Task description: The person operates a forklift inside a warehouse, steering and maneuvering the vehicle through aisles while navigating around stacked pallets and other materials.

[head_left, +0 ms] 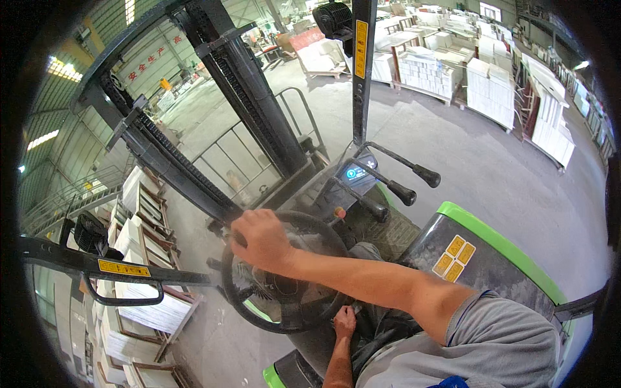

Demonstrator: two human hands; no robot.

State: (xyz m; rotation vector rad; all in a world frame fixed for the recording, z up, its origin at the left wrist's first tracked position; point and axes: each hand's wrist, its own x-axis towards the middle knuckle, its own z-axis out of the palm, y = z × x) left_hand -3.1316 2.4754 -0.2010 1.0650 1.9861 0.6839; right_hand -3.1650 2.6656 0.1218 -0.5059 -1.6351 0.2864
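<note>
Stretched out across the cab, my right arm ends with my right hand [262, 239] closed on the far left part of the black steering wheel [336, 244]. My left hand [345, 321] is curled up by my lap, just below the wheel's near rim; whatever its fingers may hold is hidden. Beyond the wheel to the right stand several black-knobbed levers [402, 193], which neither hand touches. A small lit display [359, 172] sits behind them.
The forklift's dark mast [249, 90] and a metal load guard [226, 155] rise ahead. Wooden racks with pale slabs [145, 310] line the left side. Stacks of white slabs [490, 90] stand far right across the grey floor [466, 152]. A green-edged black cover [491, 249] is beside me.
</note>
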